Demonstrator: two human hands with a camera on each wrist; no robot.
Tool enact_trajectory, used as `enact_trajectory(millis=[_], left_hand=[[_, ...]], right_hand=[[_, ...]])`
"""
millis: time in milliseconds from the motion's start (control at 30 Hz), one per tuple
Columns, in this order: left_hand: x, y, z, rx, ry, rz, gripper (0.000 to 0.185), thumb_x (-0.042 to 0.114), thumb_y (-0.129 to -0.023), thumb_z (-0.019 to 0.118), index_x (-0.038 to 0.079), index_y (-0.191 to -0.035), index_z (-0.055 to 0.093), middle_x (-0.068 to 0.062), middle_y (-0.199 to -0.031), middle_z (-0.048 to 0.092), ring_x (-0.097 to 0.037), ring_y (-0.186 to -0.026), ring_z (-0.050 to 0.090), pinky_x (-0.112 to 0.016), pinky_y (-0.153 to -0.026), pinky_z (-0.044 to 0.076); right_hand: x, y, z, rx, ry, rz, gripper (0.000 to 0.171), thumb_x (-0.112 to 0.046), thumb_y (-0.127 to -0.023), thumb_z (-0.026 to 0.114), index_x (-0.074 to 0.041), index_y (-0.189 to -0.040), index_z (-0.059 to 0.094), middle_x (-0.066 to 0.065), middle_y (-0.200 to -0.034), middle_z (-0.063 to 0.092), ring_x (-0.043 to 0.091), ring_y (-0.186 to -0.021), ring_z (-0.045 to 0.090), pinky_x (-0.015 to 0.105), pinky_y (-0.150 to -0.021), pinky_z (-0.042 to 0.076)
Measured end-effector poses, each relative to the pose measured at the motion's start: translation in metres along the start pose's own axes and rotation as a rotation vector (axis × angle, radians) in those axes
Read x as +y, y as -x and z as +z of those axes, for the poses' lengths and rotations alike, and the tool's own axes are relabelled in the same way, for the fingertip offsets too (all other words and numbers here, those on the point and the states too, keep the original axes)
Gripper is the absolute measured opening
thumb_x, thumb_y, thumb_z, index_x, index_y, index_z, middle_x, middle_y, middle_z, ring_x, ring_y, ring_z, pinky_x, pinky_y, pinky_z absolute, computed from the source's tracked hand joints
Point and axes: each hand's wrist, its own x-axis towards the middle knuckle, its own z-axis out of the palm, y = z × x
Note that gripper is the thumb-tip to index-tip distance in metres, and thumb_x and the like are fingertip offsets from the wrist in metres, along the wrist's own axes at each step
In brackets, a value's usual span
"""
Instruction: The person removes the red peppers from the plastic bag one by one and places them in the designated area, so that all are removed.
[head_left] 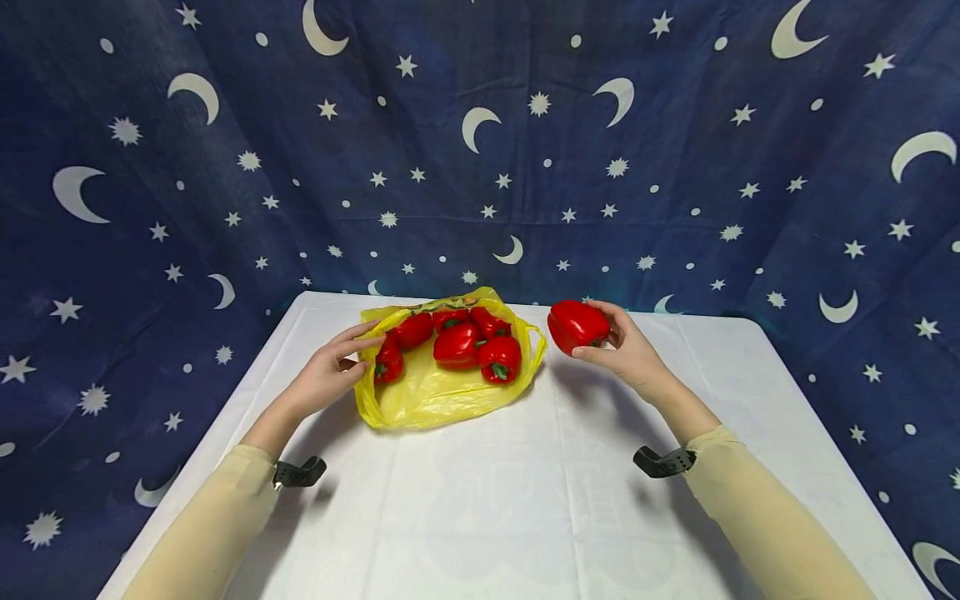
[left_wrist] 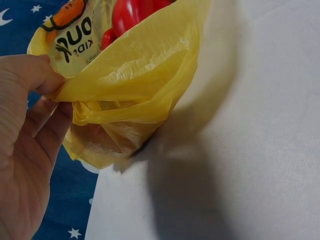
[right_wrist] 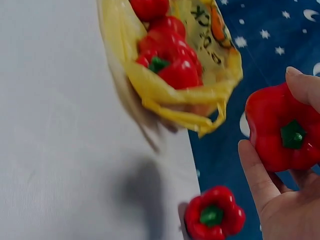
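A yellow plastic bag lies open on the white table with several red bell peppers inside. My left hand pinches the bag's left edge; the left wrist view shows thumb and fingers of that hand closed on the yellow film. My right hand grips one red pepper just right of the bag, lifted off the cloth. In the right wrist view this pepper sits between thumb and fingers, green stem facing the camera.
A second loose red pepper shows under my right hand by the table's far edge, hidden in the head view. A dark blue cloth with moons and stars hangs behind and around the table. Bare white cloth stretches in front of the bag.
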Motion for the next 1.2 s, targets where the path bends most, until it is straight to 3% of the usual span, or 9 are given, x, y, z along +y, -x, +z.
enact_trajectory(millis=[400, 800, 1033, 1200], left_hand=[[-0.002, -0.005, 0.002, 0.016, 0.033, 0.008, 0.045, -0.005, -0.095, 0.057, 0.007, -0.138, 0.066, 0.002, -0.159, 0.041, -0.025, -0.137, 0.045, -0.019, -0.083, 0.051], [0.002, -0.006, 0.001, 0.018, 0.05, 0.005, 0.044, -0.005, -0.095, 0.058, 0.006, -0.138, 0.065, 0.002, -0.16, 0.04, -0.026, -0.132, 0.048, -0.018, -0.082, 0.05], [-0.001, -0.005, 0.001, 0.018, 0.056, 0.022, 0.044, -0.005, -0.096, 0.058, 0.006, -0.137, 0.065, 0.001, -0.159, 0.04, -0.025, -0.125, 0.051, -0.018, -0.082, 0.051], [-0.002, 0.001, 0.001, 0.014, 0.049, -0.006, 0.043, -0.003, -0.096, 0.059, 0.007, -0.137, 0.066, 0.001, -0.16, 0.04, -0.026, -0.126, 0.051, -0.018, -0.084, 0.051]], right_hand=[[0.014, 0.014, -0.043, 0.107, -0.042, 0.061, 0.088, -0.017, -0.091, 0.079, -0.015, -0.161, 0.025, 0.012, -0.156, 0.036, 0.025, -0.133, 0.042, 0.018, -0.09, 0.051], [0.028, 0.016, -0.075, 0.192, 0.014, 0.124, 0.094, -0.024, -0.092, 0.078, -0.017, -0.164, 0.018, 0.016, -0.164, 0.024, 0.037, -0.143, 0.032, 0.014, -0.086, 0.05], [0.038, 0.01, -0.085, 0.232, 0.038, 0.118, 0.094, -0.024, -0.093, 0.077, -0.012, -0.163, 0.017, 0.017, -0.163, 0.024, 0.039, -0.143, 0.03, 0.014, -0.087, 0.049], [0.049, 0.003, -0.084, 0.274, 0.025, 0.138, 0.094, -0.026, -0.091, 0.079, -0.013, -0.163, 0.019, 0.016, -0.163, 0.027, 0.037, -0.142, 0.031, 0.017, -0.09, 0.05]])
